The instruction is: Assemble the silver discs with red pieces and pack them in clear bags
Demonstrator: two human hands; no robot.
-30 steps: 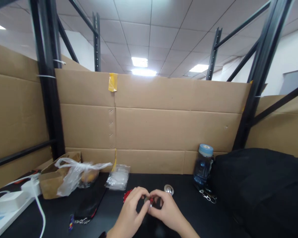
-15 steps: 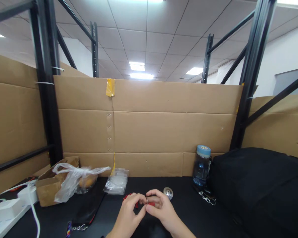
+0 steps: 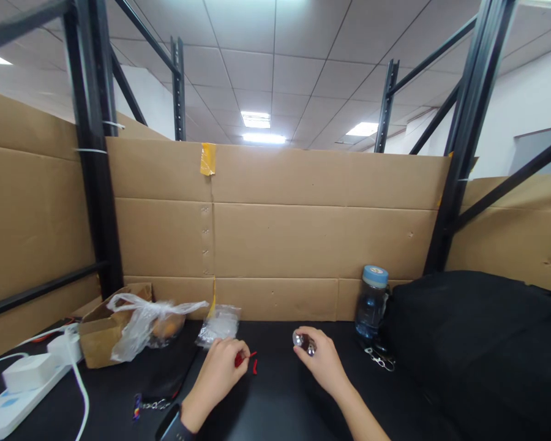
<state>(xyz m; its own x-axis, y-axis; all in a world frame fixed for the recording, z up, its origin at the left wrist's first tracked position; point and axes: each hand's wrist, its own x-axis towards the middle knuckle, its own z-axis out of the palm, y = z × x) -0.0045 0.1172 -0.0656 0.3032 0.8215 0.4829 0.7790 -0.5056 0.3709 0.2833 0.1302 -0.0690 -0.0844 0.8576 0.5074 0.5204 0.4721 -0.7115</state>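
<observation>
With our left hand (image 3: 224, 365) we grip a red bundle (image 3: 239, 359) at the desk (image 3: 282, 407); a red strip (image 3: 255, 367) lies just to its right. In our right hand (image 3: 322, 362), well apart, we hold shiny metal pieces (image 3: 297, 339) between thumb and fingers, left of the blue-lidded bottle (image 3: 370, 306).

white power strip (image 3: 25, 397) | tied plastic bag (image 3: 135, 334) | blue-lidded bottle (image 3: 368, 309) beside black bag (image 3: 477, 349)
</observation>
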